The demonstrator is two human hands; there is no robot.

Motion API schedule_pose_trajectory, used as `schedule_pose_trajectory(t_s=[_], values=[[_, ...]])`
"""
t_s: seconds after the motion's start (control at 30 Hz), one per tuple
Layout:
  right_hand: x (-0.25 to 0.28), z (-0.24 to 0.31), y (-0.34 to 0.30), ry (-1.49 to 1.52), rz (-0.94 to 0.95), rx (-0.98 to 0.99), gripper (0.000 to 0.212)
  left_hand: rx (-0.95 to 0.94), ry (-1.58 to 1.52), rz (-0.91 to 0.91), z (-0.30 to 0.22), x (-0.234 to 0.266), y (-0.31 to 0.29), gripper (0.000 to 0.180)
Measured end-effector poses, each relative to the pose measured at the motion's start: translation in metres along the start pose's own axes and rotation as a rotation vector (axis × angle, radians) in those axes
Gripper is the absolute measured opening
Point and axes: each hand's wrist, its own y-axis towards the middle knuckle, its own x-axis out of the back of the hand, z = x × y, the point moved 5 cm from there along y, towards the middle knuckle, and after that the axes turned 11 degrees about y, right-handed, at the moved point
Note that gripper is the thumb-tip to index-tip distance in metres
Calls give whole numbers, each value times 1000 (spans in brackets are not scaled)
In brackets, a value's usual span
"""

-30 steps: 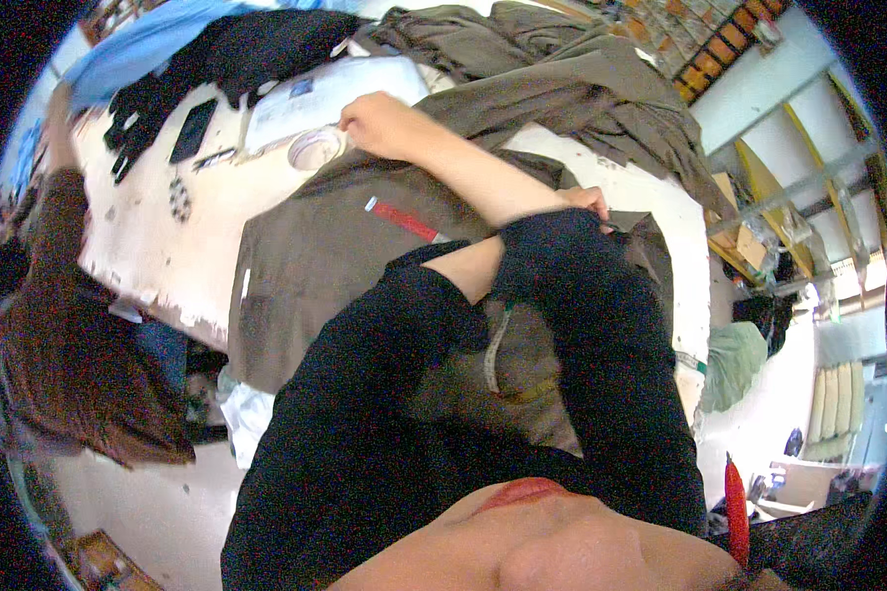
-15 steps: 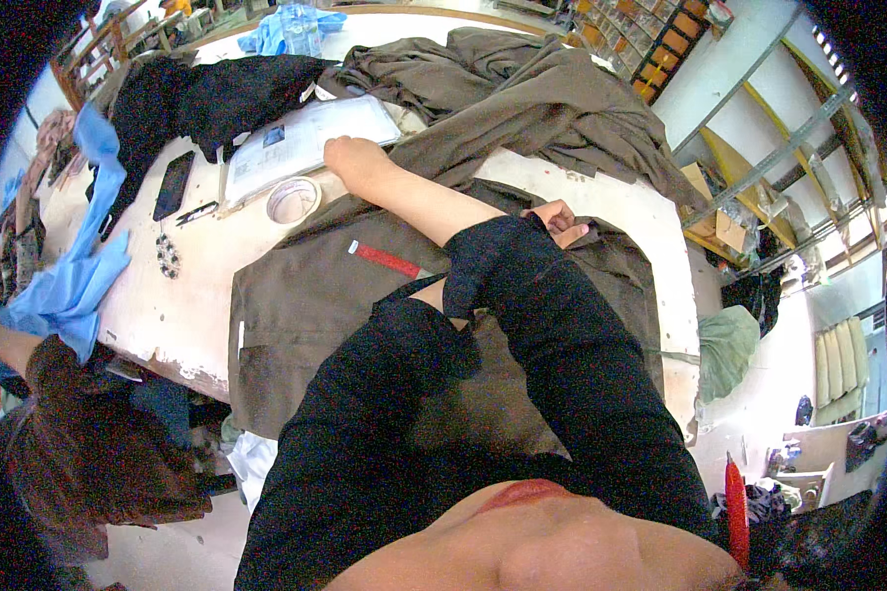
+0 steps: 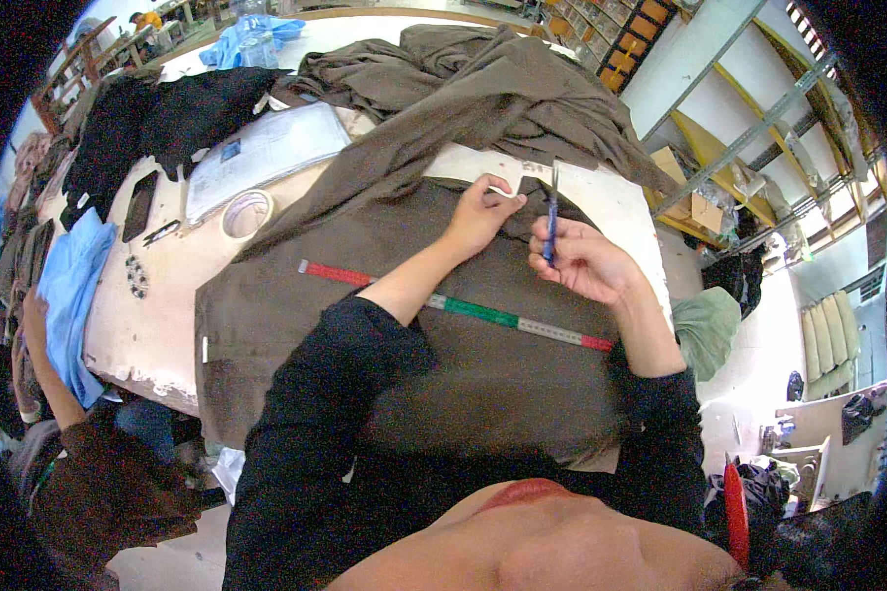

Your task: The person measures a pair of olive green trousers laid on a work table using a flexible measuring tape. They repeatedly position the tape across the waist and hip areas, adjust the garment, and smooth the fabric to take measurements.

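Cloth of dark-brown fabric (image 3: pixel 266 350) looks soft and limp, best taken by its edge; the slim blue tool with a thin grey tip (image 3: pixel 552 219) seems light and stiff. Over the cloth, our right grip (image 3: pixel 591 261) pinches its blue body, tip away from us; our left grip (image 3: pixel 477 219) curls narrowly, whether on anything we cannot tell

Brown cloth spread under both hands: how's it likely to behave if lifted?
The brown cloth would likely droop: it looks like a thin sheet, and the similar-coloured bunched cloth beyond it folds softly. The striped measuring tape lies across it, so lifting would probably shift that too. Rolling seems unlikely, as it lies mostly flat.
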Motion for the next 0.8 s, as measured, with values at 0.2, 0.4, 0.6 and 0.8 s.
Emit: schedule_pose_trajectory(t_s=[0.2,0.4,0.6,0.8], values=[[63,24,-16,-590,-387,731,16,-9,81,142,-20,-14,-15,30],[52,17,-12,-1094,-379,832,11,-15,53,281,-32,-33,-28,24],[69,12,-9,-1257,-484,784,24,91,17,554,-32,-45,-41,9],[70,19,-10,-1171,-644,657,21,112,51,563,-28,-59,-53,29]])
